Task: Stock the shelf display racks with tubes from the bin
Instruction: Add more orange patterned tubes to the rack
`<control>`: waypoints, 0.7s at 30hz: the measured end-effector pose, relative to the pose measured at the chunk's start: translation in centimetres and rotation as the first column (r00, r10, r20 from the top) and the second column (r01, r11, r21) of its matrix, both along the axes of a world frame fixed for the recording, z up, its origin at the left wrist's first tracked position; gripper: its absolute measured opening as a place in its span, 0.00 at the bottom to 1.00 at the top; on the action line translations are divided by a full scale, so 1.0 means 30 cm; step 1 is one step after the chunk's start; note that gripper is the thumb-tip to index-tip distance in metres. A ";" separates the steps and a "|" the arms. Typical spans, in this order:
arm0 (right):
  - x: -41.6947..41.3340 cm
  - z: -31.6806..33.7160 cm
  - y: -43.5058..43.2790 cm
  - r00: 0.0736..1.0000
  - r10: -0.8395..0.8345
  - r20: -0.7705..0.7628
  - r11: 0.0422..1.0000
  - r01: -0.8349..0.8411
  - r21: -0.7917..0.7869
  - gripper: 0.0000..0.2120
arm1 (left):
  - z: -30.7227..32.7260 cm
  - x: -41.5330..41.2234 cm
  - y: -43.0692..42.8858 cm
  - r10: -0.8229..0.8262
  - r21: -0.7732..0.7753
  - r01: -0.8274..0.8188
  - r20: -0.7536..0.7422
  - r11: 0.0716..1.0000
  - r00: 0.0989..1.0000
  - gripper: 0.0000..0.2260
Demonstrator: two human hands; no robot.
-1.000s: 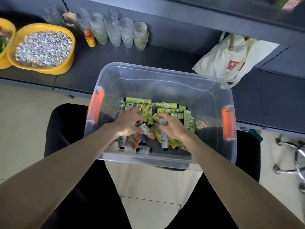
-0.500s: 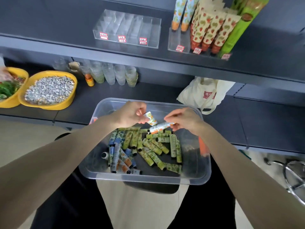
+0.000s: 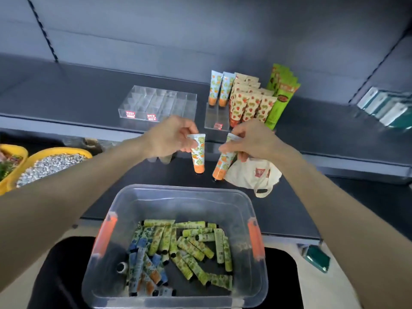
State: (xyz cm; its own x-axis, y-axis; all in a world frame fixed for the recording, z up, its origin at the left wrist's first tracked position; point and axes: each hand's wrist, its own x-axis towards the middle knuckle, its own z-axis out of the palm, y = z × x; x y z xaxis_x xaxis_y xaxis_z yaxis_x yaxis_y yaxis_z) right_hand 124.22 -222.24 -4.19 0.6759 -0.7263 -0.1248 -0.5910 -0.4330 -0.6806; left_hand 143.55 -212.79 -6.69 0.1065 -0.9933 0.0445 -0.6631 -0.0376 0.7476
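My left hand (image 3: 169, 138) grips an orange-capped patterned tube (image 3: 198, 153) by its flat end, cap hanging down. My right hand (image 3: 252, 139) holds a second orange-capped tube (image 3: 224, 161) the same way, tilted to the left. Both hover in front of the shelf, just below a clear rack (image 3: 217, 118) that has two matching tubes (image 3: 220, 89) standing in it. An empty clear rack (image 3: 158, 105) with several compartments sits to its left. Below, the clear bin (image 3: 124, 198) with orange latches contains several green, blue and orange tubes (image 3: 189, 244).
Strawberry-print tubes (image 3: 249, 103) and green tubes (image 3: 279, 94) stand right of the rack. A cream tote bag (image 3: 254, 172) lies on the lower counter. Yellow bowls (image 3: 51, 162) sit at left. Teal boxes (image 3: 388, 108) line the shelf's far right.
Both hands picked a tube each from the bin, lifted them up and away toward the shelf racks. The tubes turned from lying sideways to hanging cap-down. My view tilted upward.
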 end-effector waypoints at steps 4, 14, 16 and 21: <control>0.028 0.161 -0.105 1.000 -0.008 -0.027 0.984 0.003 -0.176 0.21 | 0.147 0.039 -0.111 0.009 -0.141 0.010 0.132 0.990 0.991 0.04; 0.147 0.379 -0.317 0.993 -0.048 -0.105 0.933 0.007 -0.361 0.11 | 0.308 0.108 -0.389 0.082 -0.222 -0.010 0.320 0.975 0.944 0.06; 0.178 0.369 -0.360 0.991 -0.037 -0.132 0.943 -0.009 -0.333 0.05 | 0.304 0.126 -0.428 0.076 -0.212 -0.003 0.336 0.977 0.939 0.06; 0.258 0.333 -0.443 0.997 -0.040 -0.071 0.943 0.015 -0.333 0.04 | 0.279 0.169 -0.512 0.066 -0.199 -0.003 0.310 0.980 0.949 0.06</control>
State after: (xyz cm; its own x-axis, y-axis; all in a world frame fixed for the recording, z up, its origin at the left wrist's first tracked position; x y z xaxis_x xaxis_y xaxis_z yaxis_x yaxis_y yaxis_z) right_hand 131.95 -235.54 5.78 0.6530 -0.7535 0.0763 -0.6500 -0.6093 -0.4541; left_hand 148.61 -228.14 1.66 0.0900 -0.9581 0.2719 -0.8656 0.0599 0.4972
